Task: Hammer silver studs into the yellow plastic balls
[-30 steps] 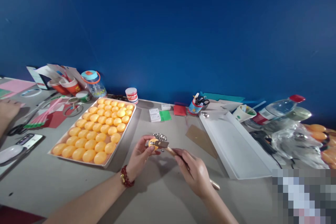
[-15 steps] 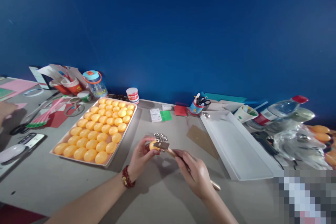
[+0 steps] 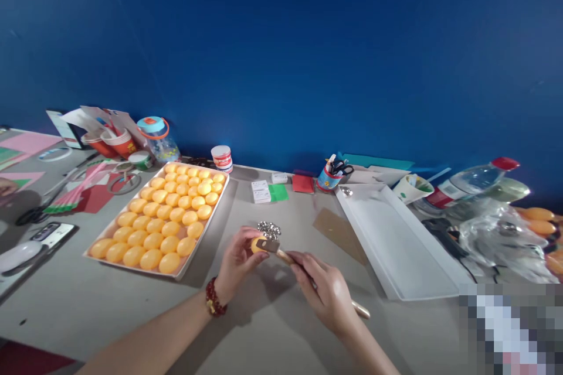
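Observation:
My left hand (image 3: 236,261), with a dark red bead bracelet on the wrist, pinches an orange ping-pong ball (image 3: 255,245). My right hand (image 3: 323,290) is closed round a wooden-handled tool (image 3: 285,256), whose light handle end shows below the palm. The tool's flat, dark brown head lies against or just in front of the ball; I cannot tell if it touches. Just beyond my left fingers is a small heap of shiny silver balls (image 3: 269,229). To the left, a shallow box (image 3: 181,269) holds rows of similar orange balls.
A long white tray (image 3: 404,252) lies at right, beside a piece of brown card (image 3: 338,234). Small white boxes (image 3: 261,192), a pen holder (image 3: 329,177) and a round tub (image 3: 222,158) stand behind. A plastic bottle (image 3: 466,184) leans at right. Another person's hand (image 3: 6,187) shows far left.
The tool's head and the ball have shifted only slightly, with my grips unchanged. The other person's hand at far left has moved back toward the edge of view.

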Motion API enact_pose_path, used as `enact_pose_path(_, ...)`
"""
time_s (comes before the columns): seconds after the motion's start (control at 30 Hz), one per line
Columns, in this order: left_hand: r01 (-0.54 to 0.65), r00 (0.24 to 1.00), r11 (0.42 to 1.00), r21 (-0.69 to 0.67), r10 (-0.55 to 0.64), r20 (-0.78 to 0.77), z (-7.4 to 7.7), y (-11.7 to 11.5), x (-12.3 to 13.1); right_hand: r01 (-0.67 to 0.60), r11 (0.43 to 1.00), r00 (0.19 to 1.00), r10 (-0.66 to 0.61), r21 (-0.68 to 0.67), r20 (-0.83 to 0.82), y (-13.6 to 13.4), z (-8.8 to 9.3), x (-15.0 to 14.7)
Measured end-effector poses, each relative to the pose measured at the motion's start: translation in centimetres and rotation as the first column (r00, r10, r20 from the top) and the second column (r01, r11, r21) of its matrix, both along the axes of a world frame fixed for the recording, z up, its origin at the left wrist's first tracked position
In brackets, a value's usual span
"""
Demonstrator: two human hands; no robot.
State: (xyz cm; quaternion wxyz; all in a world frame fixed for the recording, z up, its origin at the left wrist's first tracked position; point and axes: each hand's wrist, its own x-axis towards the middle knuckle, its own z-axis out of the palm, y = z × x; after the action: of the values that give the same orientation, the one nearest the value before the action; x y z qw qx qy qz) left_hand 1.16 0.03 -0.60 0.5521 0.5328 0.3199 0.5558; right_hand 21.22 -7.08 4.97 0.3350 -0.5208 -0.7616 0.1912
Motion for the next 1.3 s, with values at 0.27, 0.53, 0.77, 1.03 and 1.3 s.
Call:
enact_pose_path(0.27,0.152,0.979,0.956,-0.252,-0.111,0.168,0.7,-0.2,0.1,0.068,0.997,0.996,-0.065,0.036,-0.059,0.2,0.3,0.2)
enact_pose_path(0.53,0.193,0.969,0.941,-0.277,-0.138,0.206,0.5,-0.3,0.1,0.109,0.994,0.994,-0.108,0.029,-0.031,0.2,0.2,0.5)
enact_pose_path(0.77,0.232,0.957,0.932,-0.279,-0.167,0.238,0.4,-0.3,0.1,0.088,0.995,0.995,-0.086,0.048,-0.044,0.2,0.5,0.3)
enact_pose_path(1.03,0.216,0.963,0.933,-0.286,-0.156,0.219,0.9,-0.6,0.2,0.074,0.996,0.997,-0.073,0.054,-0.007,0.2,0.8,0.1)
enact_pose_path(1.3,0.227,0.958,0.920,-0.321,-0.152,0.243,1.3,-0.6,0.1,0.092,0.995,0.996,-0.092,0.030,-0.006,0.3,-0.1,0.6)
